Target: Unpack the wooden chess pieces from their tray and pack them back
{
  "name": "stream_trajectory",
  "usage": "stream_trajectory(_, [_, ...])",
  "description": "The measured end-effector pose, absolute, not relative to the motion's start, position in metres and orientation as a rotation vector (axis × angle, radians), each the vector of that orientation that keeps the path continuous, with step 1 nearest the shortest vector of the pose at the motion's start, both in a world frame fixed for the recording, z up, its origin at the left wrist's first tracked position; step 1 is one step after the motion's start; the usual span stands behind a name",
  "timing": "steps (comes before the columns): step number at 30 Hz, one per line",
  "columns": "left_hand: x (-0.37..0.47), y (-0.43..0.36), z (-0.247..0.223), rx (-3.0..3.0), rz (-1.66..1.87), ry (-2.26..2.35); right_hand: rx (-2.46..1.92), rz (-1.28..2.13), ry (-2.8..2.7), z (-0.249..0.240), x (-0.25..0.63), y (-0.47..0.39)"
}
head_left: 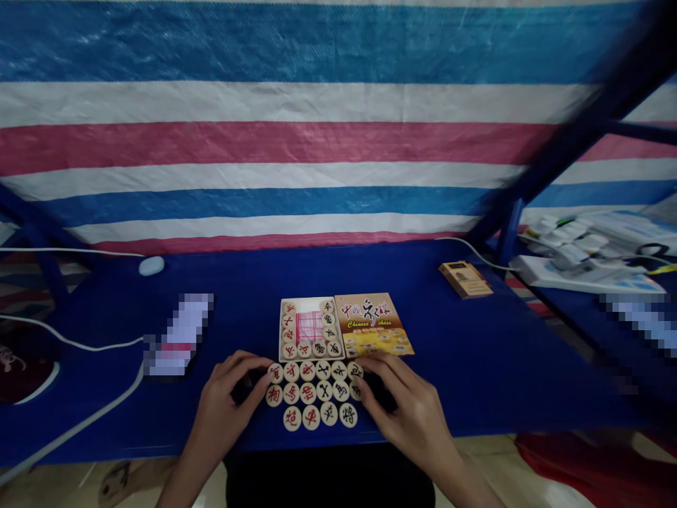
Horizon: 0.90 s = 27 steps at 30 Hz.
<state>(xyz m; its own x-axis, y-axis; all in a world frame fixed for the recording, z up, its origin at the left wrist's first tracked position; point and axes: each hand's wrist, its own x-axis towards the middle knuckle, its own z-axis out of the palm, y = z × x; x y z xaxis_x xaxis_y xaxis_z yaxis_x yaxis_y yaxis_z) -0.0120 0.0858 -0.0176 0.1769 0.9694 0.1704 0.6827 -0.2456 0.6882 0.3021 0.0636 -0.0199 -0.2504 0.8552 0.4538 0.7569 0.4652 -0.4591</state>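
Note:
Round Chinese chess pieces (307, 393) with red and black characters lie in rows on the blue table, red to the left and black to the right. My left hand (230, 395) pinches a red-marked piece (274, 372) at the left end of the top row between thumb and index finger. At that row's other end, my right hand (405, 401) has thumb and fingers closed round a black-marked piece (355, 370), partly covered. Just behind the rows is an open white box (282, 339), with more pieces along its sides and front edge. Its printed lid (374, 324) lies against it.
A phone (183, 331) with a cable lies to the left, near a small white rounded object (151, 266). On the right is a small tan box (466, 279). Beyond a blue frame post (510, 233) sits a power strip (582, 274) with plugs. A striped sheet (296, 141) hangs behind.

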Motion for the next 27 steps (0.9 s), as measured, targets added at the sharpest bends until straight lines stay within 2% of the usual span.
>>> stream_trajectory(5, [-0.011, 0.086, -0.015, 1.946, 0.871, 1.532, -1.341, 0.223, -1.995, -0.020, 0.304, 0.065])
stream_trajectory(11, [-0.010, 0.092, -0.005, 1.747, 1.166, 1.570, -1.280, 0.198, -1.924, -0.013, 0.298, 0.074])
stream_trajectory(16, [0.006, 0.123, 0.017, 1.940, 1.308, 1.480, -1.223, 0.109, -1.940, 0.009, 0.283, 0.106])
stream_trajectory(21, [0.025, 0.164, 0.026, 2.181, 1.197, 1.356, -1.286, 0.082, -2.137, 0.026, 0.271, 0.153])
stream_trajectory(27, [0.031, 0.172, 0.017, 2.406, 1.058, 1.401, -1.317, 0.023, -2.188, 0.014, 0.266, 0.168])
